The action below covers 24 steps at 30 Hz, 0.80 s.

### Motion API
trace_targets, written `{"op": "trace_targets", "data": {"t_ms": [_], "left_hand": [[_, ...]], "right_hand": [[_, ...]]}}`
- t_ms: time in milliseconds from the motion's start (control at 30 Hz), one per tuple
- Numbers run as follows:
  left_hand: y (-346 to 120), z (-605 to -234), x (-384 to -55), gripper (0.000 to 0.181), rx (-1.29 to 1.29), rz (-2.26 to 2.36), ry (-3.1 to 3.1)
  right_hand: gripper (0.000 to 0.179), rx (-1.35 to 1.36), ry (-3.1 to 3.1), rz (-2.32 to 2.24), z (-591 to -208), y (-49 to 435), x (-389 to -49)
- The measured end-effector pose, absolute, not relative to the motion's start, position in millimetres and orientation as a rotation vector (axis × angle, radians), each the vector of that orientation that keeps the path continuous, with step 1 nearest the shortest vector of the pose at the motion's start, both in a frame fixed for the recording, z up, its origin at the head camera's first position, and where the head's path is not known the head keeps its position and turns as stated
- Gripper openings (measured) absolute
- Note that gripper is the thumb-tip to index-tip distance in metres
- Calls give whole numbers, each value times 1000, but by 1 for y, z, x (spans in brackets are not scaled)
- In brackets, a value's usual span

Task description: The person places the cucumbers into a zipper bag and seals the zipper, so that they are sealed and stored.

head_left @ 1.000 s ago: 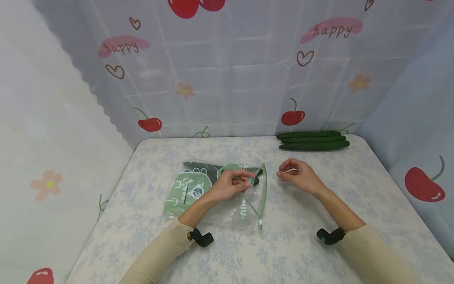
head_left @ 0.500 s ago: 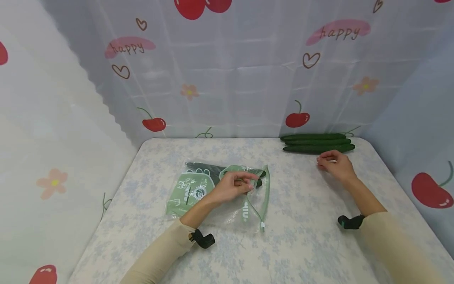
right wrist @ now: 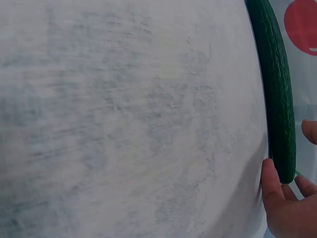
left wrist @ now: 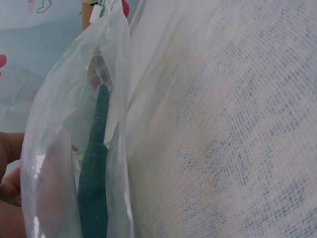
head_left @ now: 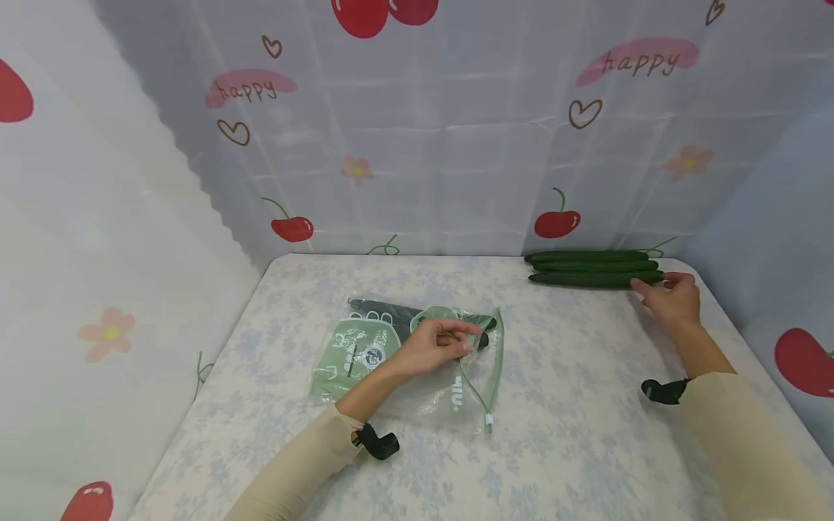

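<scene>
My left hand (head_left: 433,347) pinches the upper layer of a clear zip bag (head_left: 417,409) near its open mouth, lifting that edge. The bag has green printing and a green zip strip (head_left: 498,362) with a white slider (head_left: 489,420). Dark green cucumbers (left wrist: 94,183) lie inside it, their ends close to the mouth. At the back right, my right hand (head_left: 674,300) is at the right end of the front cucumber (head_left: 586,279). In the right wrist view its thumb and fingers are spread around the tip of that cucumber (right wrist: 277,99), with a gap on one side.
Two more cucumbers (head_left: 589,261) lie side by side behind the front one, near the table's back edge. A pale floral cloth covers the table (head_left: 573,405). Printed curtains (head_left: 456,181) stand behind and at both sides.
My right hand has moved right and away from me, from beside the bag's mouth to the front cucumber's end. My left hand keeps its hold on the bag. The head view has shifted slightly.
</scene>
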<state>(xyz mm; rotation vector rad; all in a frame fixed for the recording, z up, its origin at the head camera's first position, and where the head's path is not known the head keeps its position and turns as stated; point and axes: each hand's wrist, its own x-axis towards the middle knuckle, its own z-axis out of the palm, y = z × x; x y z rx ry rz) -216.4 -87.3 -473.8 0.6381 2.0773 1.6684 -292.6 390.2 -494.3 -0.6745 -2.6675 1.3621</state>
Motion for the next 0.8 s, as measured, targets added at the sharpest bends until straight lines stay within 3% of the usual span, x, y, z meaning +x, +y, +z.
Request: {"op": "trace_targets", "data": {"t_ms": [567, 800], "left_hand": [[-86, -478, -217, 35, 631, 1649, 2078], [-85, -479, -217, 33, 604, 1633, 2098]], "right_hand": [[96, -823, -2692, 1498, -500, 411, -314], [82, -944, -2345, 1743, -506, 412, -314]]}}
